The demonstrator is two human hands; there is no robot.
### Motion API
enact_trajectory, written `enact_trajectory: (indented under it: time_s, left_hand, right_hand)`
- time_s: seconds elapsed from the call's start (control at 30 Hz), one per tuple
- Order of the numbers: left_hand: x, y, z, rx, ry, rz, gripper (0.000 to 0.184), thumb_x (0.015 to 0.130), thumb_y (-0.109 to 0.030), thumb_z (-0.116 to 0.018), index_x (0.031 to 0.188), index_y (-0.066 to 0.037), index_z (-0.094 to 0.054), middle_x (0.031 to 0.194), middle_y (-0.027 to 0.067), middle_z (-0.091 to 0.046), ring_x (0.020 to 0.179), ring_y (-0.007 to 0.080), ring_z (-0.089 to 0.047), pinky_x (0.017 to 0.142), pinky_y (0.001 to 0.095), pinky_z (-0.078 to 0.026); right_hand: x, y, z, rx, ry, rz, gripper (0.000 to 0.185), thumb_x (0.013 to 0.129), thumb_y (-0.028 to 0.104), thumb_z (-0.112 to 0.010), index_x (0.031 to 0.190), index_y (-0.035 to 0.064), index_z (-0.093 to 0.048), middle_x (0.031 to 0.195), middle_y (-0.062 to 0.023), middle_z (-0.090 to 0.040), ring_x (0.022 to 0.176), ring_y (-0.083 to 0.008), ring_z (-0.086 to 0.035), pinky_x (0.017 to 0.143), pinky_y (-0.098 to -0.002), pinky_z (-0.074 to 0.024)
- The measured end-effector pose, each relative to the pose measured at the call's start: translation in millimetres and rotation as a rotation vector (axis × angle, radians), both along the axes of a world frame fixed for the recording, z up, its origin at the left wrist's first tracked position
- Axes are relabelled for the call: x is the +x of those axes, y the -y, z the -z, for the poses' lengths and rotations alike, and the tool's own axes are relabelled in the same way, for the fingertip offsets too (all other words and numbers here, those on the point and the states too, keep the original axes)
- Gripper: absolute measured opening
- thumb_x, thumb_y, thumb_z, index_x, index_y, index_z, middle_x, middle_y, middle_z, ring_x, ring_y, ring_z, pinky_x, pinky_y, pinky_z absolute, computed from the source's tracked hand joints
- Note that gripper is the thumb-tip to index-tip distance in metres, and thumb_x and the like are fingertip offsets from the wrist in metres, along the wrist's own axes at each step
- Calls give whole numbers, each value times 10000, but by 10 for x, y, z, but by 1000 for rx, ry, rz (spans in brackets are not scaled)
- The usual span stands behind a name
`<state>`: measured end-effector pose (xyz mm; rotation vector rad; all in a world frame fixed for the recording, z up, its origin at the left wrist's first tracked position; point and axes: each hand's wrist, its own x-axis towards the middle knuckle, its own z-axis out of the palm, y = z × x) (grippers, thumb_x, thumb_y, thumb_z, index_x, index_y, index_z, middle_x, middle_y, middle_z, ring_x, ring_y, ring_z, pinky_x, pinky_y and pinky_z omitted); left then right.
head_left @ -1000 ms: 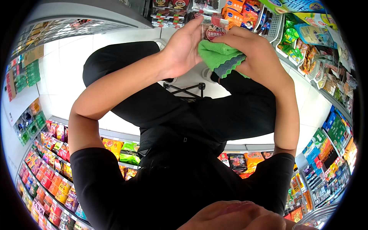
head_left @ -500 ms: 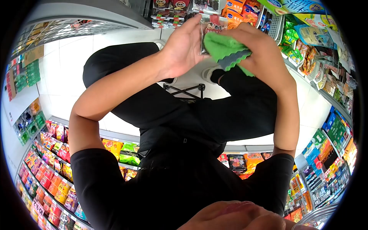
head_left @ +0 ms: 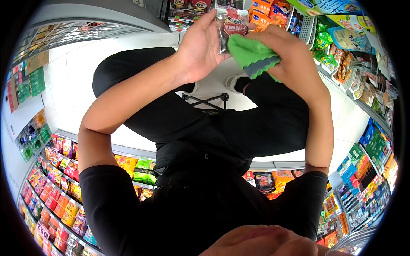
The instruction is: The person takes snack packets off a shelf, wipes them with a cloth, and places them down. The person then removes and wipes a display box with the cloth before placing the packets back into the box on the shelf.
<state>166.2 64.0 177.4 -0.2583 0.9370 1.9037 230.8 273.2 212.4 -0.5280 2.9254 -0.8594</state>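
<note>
My left hand (head_left: 197, 55) holds a clear snack packet (head_left: 233, 26) upright by its left edge, with the palm turned toward me. The packet has a red and white label and dark contents that look like melon seeds. In my right hand (head_left: 294, 62) a folded green cloth (head_left: 252, 50) with a zigzag edge and a grey underside is gripped. The cloth covers the packet's lower right part, and my right fingertips are partly hidden behind it.
Ahead, a shelf holds orange snack bags (head_left: 261, 8) and dark packets. Green and yellow bags (head_left: 328, 40) fill the shelf at the right. A grey metal rack (head_left: 94, 21) stands at the upper left. Below me are a folding stool's legs (head_left: 205, 100) and my bent knees.
The packet has shifted slightly up and left with my left hand, so more of its label shows above the cloth. The cloth stays in my right hand, nearly in place.
</note>
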Motion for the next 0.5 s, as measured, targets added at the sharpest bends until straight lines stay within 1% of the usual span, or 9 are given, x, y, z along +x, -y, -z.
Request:
enact_trajectory:
  time_s: [0.07, 0.17, 0.27, 0.37, 0.4, 0.5]
  left_hand:
    - [11, 8, 40, 4, -2, 11, 619, 1115, -503, -168, 1494, -101, -446, 1462, 57, -563, 1399, 186, -468, 1214, 448, -271]
    - [11, 12, 51, 34, 9, 11, 622, 1113, -507, -168, 1493, -99, -446, 1459, 61, -564, 1387, 190, -481, 1208, 439, -291]
    - [8, 16, 52, 45, -4, 8, 625, 1112, -507, -169, 1494, -96, -444, 1461, 65, -558, 1377, 201, -495, 1195, 433, -323]
    - [20, 17, 46, 36, 19, 28, 634, 1111, -511, -167, 1500, -87, -433, 1466, 75, -550, 1382, 215, -495, 1193, 434, -339]
    - [28, 23, 46, 30, 37, 37, 638, 1111, -512, -167, 1503, -83, -428, 1468, 79, -548, 1385, 219, -493, 1194, 435, -341]
    - [6, 28, 85, 103, 73, 55, 649, 1110, -516, -165, 1513, -69, -410, 1472, 94, -542, 1401, 227, -481, 1207, 443, -324]
  right_hand:
    - [12, 57, -33, -14, 30, -58, 536, 690, 16, -754, 1207, 150, -710, 1107, -54, -708, 1007, -317, -689, 793, -400, -572]
    - [-14, 9, -7, 34, -33, -35, 572, 669, -12, -748, 1215, 152, -703, 1128, -53, -696, 998, -321, -687, 788, -409, -574]
    - [-5, 22, 26, 40, -37, 25, 593, 648, -17, -758, 1210, 162, -707, 1125, -43, -687, 987, -315, -684, 769, -412, -574]
    - [32, 109, 65, 22, -70, -57, 601, 638, -15, -767, 1206, 174, -713, 1080, -37, -681, 954, -308, -685, 742, -403, -570]
    - [28, 134, 41, 4, -75, -84, 608, 639, -16, -762, 1211, 183, -717, 1036, -43, -675, 945, -305, -685, 732, -394, -569]
    - [-4, 95, -2, -13, -63, -55, 615, 638, -24, -757, 1215, 184, -716, 1029, -43, -668, 938, -303, -684, 726, -395, -567]
